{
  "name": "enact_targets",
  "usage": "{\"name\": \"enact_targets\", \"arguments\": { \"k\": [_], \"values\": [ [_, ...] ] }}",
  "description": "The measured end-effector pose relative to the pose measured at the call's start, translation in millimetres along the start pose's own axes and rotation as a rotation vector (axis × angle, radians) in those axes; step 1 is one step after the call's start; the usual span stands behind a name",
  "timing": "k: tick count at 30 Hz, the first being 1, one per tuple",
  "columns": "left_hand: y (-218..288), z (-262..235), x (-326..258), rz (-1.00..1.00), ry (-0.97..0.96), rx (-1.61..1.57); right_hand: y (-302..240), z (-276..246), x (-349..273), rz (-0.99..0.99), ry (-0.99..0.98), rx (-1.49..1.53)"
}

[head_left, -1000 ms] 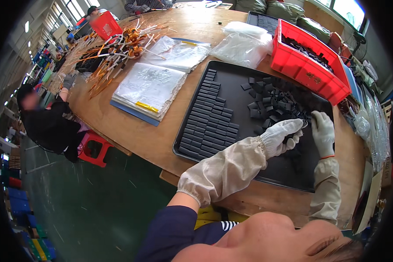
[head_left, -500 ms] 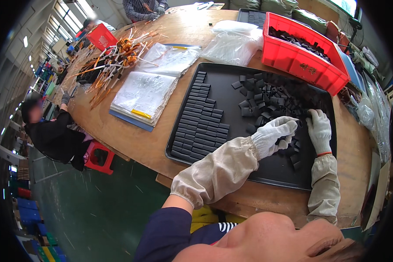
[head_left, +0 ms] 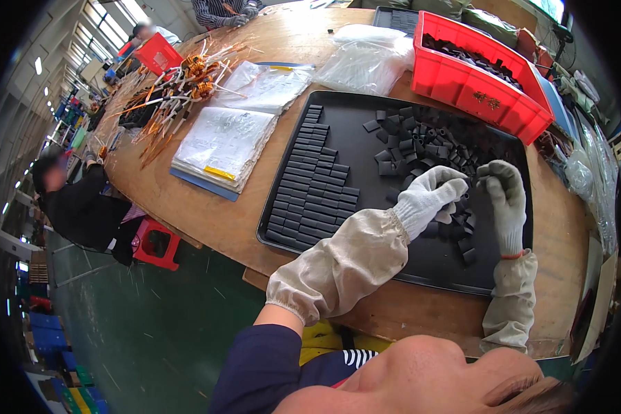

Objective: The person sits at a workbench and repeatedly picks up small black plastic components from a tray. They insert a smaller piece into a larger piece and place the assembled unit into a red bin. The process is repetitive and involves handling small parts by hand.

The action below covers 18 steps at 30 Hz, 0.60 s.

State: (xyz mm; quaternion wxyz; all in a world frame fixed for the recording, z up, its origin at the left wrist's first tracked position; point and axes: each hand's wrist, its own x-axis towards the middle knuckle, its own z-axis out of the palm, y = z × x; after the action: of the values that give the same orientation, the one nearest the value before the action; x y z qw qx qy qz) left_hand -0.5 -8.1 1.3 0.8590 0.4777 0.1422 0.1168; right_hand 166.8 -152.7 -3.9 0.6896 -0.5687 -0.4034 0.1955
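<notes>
Over a black tray (head_left: 393, 268), both my gloved hands are close together above a loose pile of short black tube pieces (head_left: 433, 149). My left hand (head_left: 429, 196) has thumb and fingers pinched; whatever lies between them is too small to make out. Just to its right, my right hand (head_left: 506, 200) is curled, fingertips bent toward the left ones. Something dark shows at those fingertips, but I cannot tell a tube piece from a stained glove. Along the tray's left side, more black tube pieces (head_left: 317, 190) lie side by side in neat, stepped rows.
Behind the tray stands a red bin (head_left: 476, 96) holding many black pieces. Clear plastic bags (head_left: 367, 65) and papers in sleeves (head_left: 221, 148) lie to the left, before copper coils with wires (head_left: 199, 79). A co-worker (head_left: 76, 203) sits at the table's left edge.
My right hand has turned and curled its fingers in toward the left hand. My left hand stays pinched and has shifted slightly. The whole view has moved a little.
</notes>
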Motion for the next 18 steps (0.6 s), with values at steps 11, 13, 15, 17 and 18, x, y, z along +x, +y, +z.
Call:
{"name": "enact_targets", "arguments": {
  "k": [11,13,15,17,18],
  "values": [
    [-3,-1,-2,-0.039,-0.058,0.071,-19,22,-11,0.008,-0.062,0.003],
    [-1,1,-2,-0.051,-0.046,0.091,-20,20,-10,0.044,-0.016,-0.045],
    [0,1,-3,-0.059,-0.036,0.103,-17,27,-12,-0.057,-0.054,-0.193],
    [0,2,-4,-0.064,-0.037,0.099,-17,26,-13,-0.234,-0.133,-0.442],
    [-1,1,-3,-0.058,-0.045,0.072,-19,28,-14,-0.206,-0.12,-0.37]
  ]
}}
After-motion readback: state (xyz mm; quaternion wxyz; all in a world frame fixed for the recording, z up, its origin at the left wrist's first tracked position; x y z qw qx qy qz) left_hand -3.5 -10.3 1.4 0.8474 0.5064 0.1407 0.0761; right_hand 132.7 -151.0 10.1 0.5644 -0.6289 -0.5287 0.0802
